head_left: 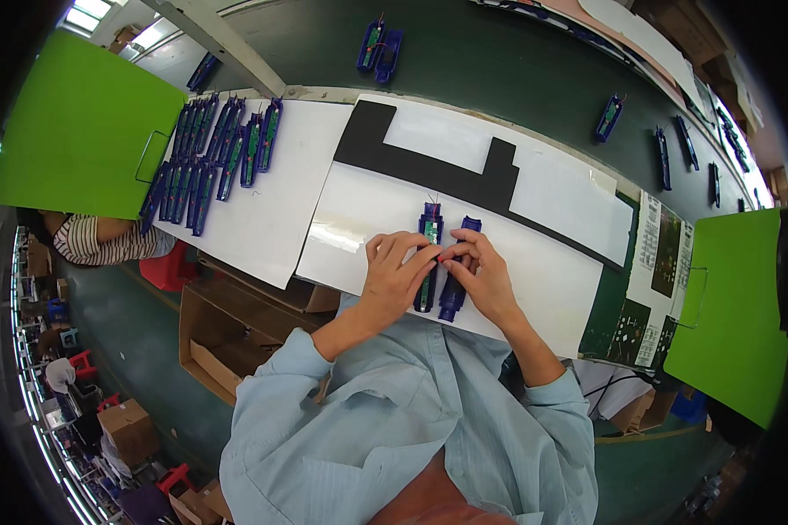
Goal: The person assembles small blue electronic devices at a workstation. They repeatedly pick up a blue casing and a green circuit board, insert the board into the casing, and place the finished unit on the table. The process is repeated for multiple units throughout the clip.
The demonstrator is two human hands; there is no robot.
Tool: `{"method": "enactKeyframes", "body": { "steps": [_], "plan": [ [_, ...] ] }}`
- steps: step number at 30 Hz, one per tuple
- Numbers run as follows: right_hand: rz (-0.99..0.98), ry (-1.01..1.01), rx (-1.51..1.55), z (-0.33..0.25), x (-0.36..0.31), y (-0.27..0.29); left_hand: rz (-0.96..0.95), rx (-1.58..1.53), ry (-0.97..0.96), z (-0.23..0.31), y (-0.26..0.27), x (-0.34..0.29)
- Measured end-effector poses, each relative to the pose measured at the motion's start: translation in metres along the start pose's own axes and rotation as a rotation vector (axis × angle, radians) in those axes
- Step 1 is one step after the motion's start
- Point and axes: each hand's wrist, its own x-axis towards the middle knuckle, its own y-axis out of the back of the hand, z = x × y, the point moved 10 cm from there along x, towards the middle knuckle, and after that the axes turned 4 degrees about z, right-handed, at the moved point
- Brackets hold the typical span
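Note:
On the white work surface in front of me lie two long dark blue plastic casing halves, side by side. The left half [425, 296] carries a green circuit board [431, 229], with thin wires standing up from its far end. Beside it, the right half [452, 299] shows no board; fingers cover its middle. My left hand [390, 282] bends over the board's half, fingertips closed in a pinch. Over the other half, my right hand [488, 282] pinches too, its fingertips nearly meeting the left ones. A small red bit shows between them, too small to name.
A black angular board [438, 175] lies beyond the casings. Several blue casings with boards [228, 144] stand in rows at the left. Green panels flank the bench, left [87, 122] and right [731, 315]. More casings [379, 52] lie on the dark green surface beyond. A person's striped sleeve [92, 239] shows far left.

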Motion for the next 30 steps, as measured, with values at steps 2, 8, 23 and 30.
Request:
{"method": "enactKeyframes", "body": {
  "steps": [2,8,23,30],
  "plan": [
    [-0.007,-0.01,-0.008,0.0,0.0,-0.001,-0.058,0.039,-0.046,0.0,-0.008,0.001],
    [0.053,0.235,-0.215,-0.026,-0.003,0.003,-0.04,-0.012,-0.014,-0.007,-0.017,-0.005],
    [0.127,0.145,-0.129,-0.009,-0.007,0.002,0.163,-0.375,0.524,-0.038,-0.036,-0.049],
    [-0.013,0.497,-0.371,-0.052,-0.004,-0.021,-0.014,0.163,0.268,-0.012,-0.007,-0.047]
  ]
}}
